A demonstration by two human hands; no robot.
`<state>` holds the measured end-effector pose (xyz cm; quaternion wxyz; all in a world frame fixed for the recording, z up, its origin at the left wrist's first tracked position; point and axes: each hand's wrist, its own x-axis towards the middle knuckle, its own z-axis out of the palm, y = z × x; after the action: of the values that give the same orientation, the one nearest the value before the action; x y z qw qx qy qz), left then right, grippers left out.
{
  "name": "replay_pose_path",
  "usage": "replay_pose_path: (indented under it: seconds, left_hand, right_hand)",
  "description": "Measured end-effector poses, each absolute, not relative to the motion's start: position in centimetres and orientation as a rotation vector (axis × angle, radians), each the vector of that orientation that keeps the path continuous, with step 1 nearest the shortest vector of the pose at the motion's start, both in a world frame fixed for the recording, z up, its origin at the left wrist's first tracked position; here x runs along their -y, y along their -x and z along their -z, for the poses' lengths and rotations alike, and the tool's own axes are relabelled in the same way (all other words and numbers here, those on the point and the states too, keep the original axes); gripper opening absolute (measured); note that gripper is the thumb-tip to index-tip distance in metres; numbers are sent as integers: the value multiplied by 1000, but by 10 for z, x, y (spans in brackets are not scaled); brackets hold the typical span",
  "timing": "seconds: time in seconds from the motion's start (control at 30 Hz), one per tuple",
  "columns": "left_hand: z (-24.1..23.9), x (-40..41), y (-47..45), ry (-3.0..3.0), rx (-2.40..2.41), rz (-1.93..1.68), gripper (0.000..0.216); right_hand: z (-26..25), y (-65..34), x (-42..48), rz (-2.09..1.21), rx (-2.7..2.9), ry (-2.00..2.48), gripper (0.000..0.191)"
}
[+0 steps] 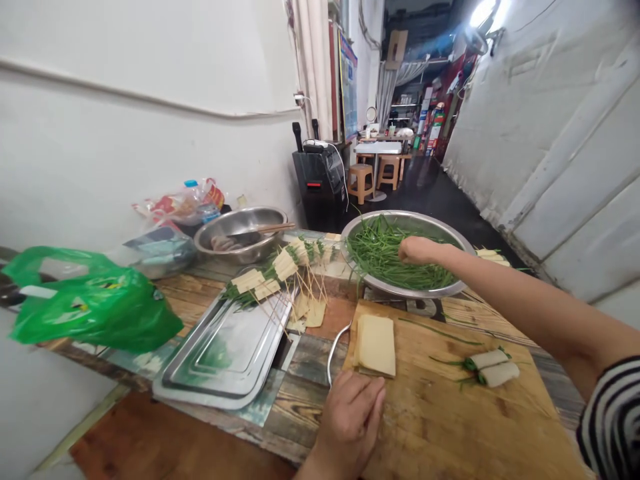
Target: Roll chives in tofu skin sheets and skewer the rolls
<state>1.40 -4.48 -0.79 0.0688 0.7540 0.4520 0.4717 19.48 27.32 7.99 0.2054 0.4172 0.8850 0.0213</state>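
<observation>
My right hand (419,251) reaches into a wide steel bowl (453,288) heaped with long green chives (377,250). Its fingers are closed down among the stalks, and their tips are hidden. My left hand (353,415) rests at the edge of the wooden cutting board (430,420) with its fingers curled in; nothing shows in it. Just beyond its knuckles lies a stack of pale yellow tofu sheets (376,343). Two tofu rolls (493,367) filled with greens lie at the right of the board, near some loose chive stalks.
Left of the board, skewered tofu rolls (285,265) lie over the far end of a metal tray (220,353). A second steel bowl (240,250), with chopsticks across it, stands behind. A green plastic bag (100,300) sits at the far left. A black speaker (320,177) stands beyond the table.
</observation>
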Motion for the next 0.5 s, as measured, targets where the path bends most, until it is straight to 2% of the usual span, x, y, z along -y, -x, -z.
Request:
replay_pose_path:
  seconds: [0.1, 0.3, 0.5]
  left_hand:
    - [11, 45, -14, -2240, -1355, -1402, 23]
    - [12, 44, -15, -2190, -1398, -1427, 22]
    - [1, 47, -15, -2259, -1372, -1464, 22]
  right_hand:
    - [-76, -198, -258, -56, -2413, -1129, 19]
    - [-62, -195, -243, -132, -2459, -1155, 24]
    - [-82, -205, -261, -156, -2555, -1170, 23]
